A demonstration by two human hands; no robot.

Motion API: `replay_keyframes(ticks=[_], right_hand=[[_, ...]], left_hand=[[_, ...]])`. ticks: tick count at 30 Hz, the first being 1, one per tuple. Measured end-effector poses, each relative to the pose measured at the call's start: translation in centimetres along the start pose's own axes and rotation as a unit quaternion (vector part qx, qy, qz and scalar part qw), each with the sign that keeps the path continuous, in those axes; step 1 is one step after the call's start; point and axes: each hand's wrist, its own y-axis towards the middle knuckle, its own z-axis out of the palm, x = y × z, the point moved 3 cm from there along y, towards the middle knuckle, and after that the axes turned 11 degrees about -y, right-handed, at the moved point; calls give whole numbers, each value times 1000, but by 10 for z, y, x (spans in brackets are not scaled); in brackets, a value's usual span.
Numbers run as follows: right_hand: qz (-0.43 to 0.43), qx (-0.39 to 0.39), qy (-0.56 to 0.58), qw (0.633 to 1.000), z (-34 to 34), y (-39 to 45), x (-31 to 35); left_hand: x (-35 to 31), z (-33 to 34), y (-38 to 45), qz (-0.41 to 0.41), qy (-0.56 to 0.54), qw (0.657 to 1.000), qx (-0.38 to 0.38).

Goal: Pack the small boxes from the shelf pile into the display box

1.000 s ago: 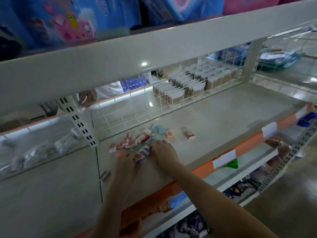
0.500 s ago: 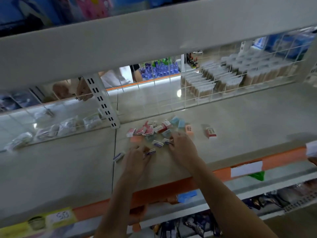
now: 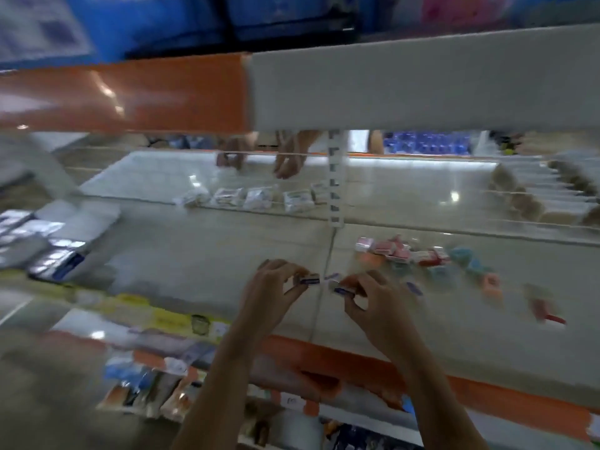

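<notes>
Pinching one small blue-and-white box (image 3: 309, 280) between thumb and curled fingers, the left hand (image 3: 271, 292) hovers over the shelf (image 3: 201, 254). The right hand (image 3: 378, 303) clamps a second blue box (image 3: 341, 290) the same way, at 3 o'clock from the first and just beside it, not touching. A third blue box (image 3: 331, 276) lies on the shelf between them, another (image 3: 414, 288) at 3 o'clock of the right hand. The pile of small boxes (image 3: 409, 254), red, teal and orange, lies at 1 o'clock of the grips, near them. A lone red box (image 3: 547, 311) sits well apart at 3 o'clock. Bare shelf spreads toward 9 o'clock up to the silver packs (image 3: 52, 251); the orange shelf edge (image 3: 357, 358) runs at 6 o'clock. Half a second ago both hands lay flat among the pile; now they are lifted clear of it, each holding a box. No display box can be made out.
</notes>
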Motion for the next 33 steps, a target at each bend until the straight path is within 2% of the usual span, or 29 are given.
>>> replay_keyframes(ticks=[9,18,26,33], right_hand=[[-118,49,51,990,89,27,169],[-147,71,65,984,192,50,338],[-156,71,61,983,250,90,412],[-148,57,35,987,301,152,450]], left_hand=[[106,-158,-79,-85,52,992,-78],[229,-301,-142,-122,79,983,-114],[318,-353,-144,-132,59,980,-137],[382,-382,-97,-121,79,985,-99]])
